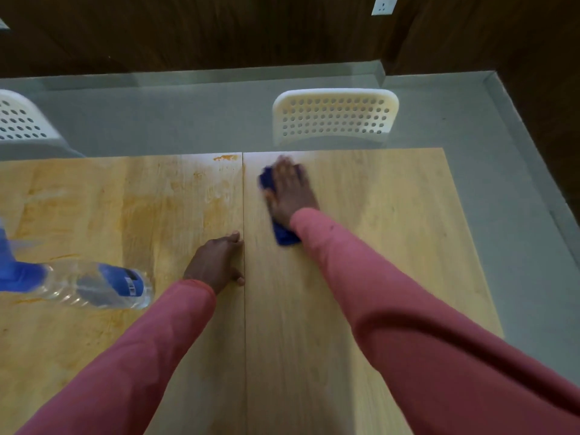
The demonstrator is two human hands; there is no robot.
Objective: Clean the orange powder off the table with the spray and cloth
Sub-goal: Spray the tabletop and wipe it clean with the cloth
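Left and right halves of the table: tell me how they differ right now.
The left half carries orange smears and a streak of powder at its far edge; the right half looks clean. The spray bottle lies on the left half; the right hand presses the blue cloth on the right half. Both share light wood grain.

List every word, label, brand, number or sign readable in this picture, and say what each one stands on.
No text can be read.
Spray bottle: its blue label carries a small white patch with dark marks, too blurred to read.
Wall socket: only dark pin holes, no lettering visible.
Blue cloth, table, white chair: no writing visible.
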